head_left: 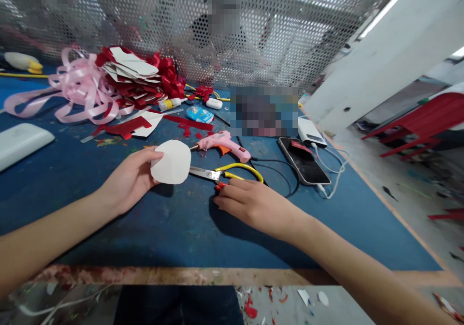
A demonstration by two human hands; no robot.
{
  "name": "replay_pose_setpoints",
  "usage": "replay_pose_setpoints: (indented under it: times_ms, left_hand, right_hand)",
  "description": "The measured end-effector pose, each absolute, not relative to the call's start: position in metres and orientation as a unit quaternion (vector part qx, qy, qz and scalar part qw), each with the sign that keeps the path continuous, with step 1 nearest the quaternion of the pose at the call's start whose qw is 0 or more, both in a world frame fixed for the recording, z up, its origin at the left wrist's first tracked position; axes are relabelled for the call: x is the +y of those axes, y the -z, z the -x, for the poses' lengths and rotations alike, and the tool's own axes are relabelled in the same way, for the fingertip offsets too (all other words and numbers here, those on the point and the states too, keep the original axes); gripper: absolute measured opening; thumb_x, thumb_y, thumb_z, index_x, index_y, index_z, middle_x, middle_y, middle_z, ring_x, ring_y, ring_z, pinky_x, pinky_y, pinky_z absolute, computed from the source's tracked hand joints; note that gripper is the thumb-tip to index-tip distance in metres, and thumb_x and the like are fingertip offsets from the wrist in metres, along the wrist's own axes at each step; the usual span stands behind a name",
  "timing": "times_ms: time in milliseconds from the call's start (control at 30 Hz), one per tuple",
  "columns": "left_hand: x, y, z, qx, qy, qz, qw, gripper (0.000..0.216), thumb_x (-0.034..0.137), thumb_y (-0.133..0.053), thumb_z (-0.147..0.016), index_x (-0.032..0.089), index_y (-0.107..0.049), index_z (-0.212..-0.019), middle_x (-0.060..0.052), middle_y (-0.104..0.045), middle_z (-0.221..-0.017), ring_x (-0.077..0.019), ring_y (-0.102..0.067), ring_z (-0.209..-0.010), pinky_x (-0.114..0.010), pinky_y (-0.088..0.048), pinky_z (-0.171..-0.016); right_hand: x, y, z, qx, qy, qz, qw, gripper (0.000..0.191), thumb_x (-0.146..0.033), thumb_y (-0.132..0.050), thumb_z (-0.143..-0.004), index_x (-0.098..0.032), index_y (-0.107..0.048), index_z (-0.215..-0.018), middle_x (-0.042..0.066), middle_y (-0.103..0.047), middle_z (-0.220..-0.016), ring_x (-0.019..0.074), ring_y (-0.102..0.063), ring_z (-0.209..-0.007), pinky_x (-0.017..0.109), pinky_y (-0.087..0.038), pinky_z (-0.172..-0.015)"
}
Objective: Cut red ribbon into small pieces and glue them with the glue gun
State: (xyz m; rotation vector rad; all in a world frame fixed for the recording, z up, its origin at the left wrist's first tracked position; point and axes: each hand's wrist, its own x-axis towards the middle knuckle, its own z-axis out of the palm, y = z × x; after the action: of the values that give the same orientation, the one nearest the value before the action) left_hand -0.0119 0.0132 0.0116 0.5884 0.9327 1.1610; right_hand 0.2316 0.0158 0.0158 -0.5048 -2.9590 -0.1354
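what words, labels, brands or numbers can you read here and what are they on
No text can be read for certain.
Blue packet: pale lettering, too small and blurred to read.
Yellow-labelled bottle: label too small to read.
White paper disc in the left hand: no writing visible on the side shown.

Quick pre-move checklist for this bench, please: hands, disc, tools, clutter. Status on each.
1. White disc secure in left hand: ok, pinched at its edge.
2. Right hand gripping scissors: cannot tell, the hand hides the contact.
3. Nozzle of the glue gun clear of the disc: cannot tell, they appear close together.
4. Phone clear of both hands: ok.
5. Table free of scraps: not ok, red scraps lie behind the glue gun.
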Motion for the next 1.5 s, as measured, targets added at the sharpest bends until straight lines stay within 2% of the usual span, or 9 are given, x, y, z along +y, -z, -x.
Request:
replay_pose_setpoints:
  times_ms: [133,267,433,633,867,1100,1200,1333,1500]
  left_hand:
    - [0.013,-0.010,0.011,0.427,-0.516,-0.282,0.687,0.008,0.009,-0.059,-0.072,0.016,-0.056,-0.071,0.004,-0.058,-0.064,-0.0132,-0.058,-0.075,-0.015,-0.046,-0.053]
    - [0.015,-0.005,0.013,0.438,-0.525,-0.296,0.667,0.006,0.017,-0.061,-0.072,0.015,-0.056,-0.069,0.003,-0.056,-0.065,-0.0115,-0.054,-0.065,-0.017,-0.045,-0.051]
    - [0.016,-0.003,0.013,0.444,-0.529,-0.301,0.658,0.008,0.018,-0.062,-0.067,0.016,-0.054,-0.066,0.003,-0.053,-0.065,-0.0092,-0.049,-0.059,-0.018,-0.045,-0.051]
    - [0.014,-0.003,0.013,0.461,-0.519,-0.330,0.639,0.002,0.017,-0.058,-0.069,0.015,-0.057,-0.070,0.003,-0.052,-0.063,-0.0090,-0.048,-0.057,-0.018,-0.042,-0.050]
    - [0.014,0.000,0.016,0.447,-0.500,-0.358,0.650,0.009,0.019,-0.060,-0.073,0.016,-0.053,-0.068,0.002,-0.048,-0.061,-0.0091,-0.045,-0.058,-0.017,-0.042,-0.052]
    - [0.014,0.001,0.016,0.445,-0.499,-0.359,0.652,0.010,0.019,-0.060,-0.073,0.015,-0.054,-0.066,0.002,-0.049,-0.061,-0.0090,-0.046,-0.058,-0.017,-0.043,-0.052]
    - [0.014,0.001,0.016,0.448,-0.499,-0.357,0.650,0.007,0.019,-0.061,-0.073,0.015,-0.057,-0.069,0.002,-0.053,-0.063,-0.0094,-0.048,-0.058,-0.016,-0.041,-0.048]
    - [0.014,0.002,0.015,0.465,-0.515,-0.344,0.632,0.008,0.020,-0.063,-0.069,0.015,-0.062,-0.074,0.000,-0.057,-0.066,-0.0117,-0.053,-0.060,-0.017,-0.041,-0.045]
    - [0.015,0.004,0.016,0.468,-0.511,-0.342,0.634,0.011,0.022,-0.066,-0.066,0.015,-0.064,-0.075,0.000,-0.059,-0.066,-0.0131,-0.055,-0.061,-0.019,-0.043,-0.047]
  right_hand:
    - [0.014,-0.005,-0.229,-0.976,0.139,0.149,0.078,0.025,-0.013,-0.039,-0.092,-0.011,-0.064,-0.090,0.007,-0.060,-0.075,0.0165,-0.052,-0.069,0.030,-0.043,-0.062]
    - [0.019,-0.006,-0.227,-0.981,0.133,0.132,0.057,0.026,-0.014,-0.037,-0.093,-0.009,-0.063,-0.090,0.007,-0.058,-0.078,0.0160,-0.051,-0.072,0.029,-0.042,-0.065]
    - [0.023,-0.012,-0.227,-0.985,0.145,0.083,0.042,0.027,-0.013,-0.037,-0.093,-0.010,-0.062,-0.084,0.005,-0.056,-0.075,0.0145,-0.048,-0.067,0.029,-0.039,-0.064]
    - [0.028,-0.017,-0.223,-0.985,0.168,0.037,0.029,0.028,-0.012,-0.035,-0.093,-0.011,-0.061,-0.083,0.004,-0.054,-0.073,0.0144,-0.045,-0.065,0.029,-0.035,-0.061]
    - [0.028,-0.012,-0.224,-0.977,0.205,0.022,0.062,0.027,-0.012,-0.036,-0.092,-0.012,-0.059,-0.078,0.003,-0.052,-0.070,0.0143,-0.043,-0.062,0.030,-0.034,-0.060]
    - [0.033,-0.009,-0.227,-0.982,0.170,0.058,0.063,0.032,-0.014,-0.030,-0.095,-0.013,-0.057,-0.080,0.004,-0.054,-0.073,0.0142,-0.045,-0.066,0.028,-0.037,-0.064]
    - [0.037,-0.010,-0.227,-0.988,0.121,0.071,0.068,0.034,-0.013,-0.025,-0.096,-0.011,-0.058,-0.091,0.006,-0.058,-0.081,0.0147,-0.049,-0.073,0.028,-0.040,-0.070]
    - [0.040,-0.012,-0.227,-0.993,0.101,0.043,0.036,0.031,-0.012,-0.028,-0.096,-0.009,-0.056,-0.108,0.008,-0.062,-0.088,0.0151,-0.052,-0.081,0.028,-0.041,-0.074]
    - [0.040,-0.016,-0.227,-0.993,0.113,0.019,0.021,0.028,-0.015,-0.034,-0.095,-0.010,-0.061,-0.099,0.007,-0.062,-0.085,0.0156,-0.052,-0.076,0.028,-0.041,-0.072]
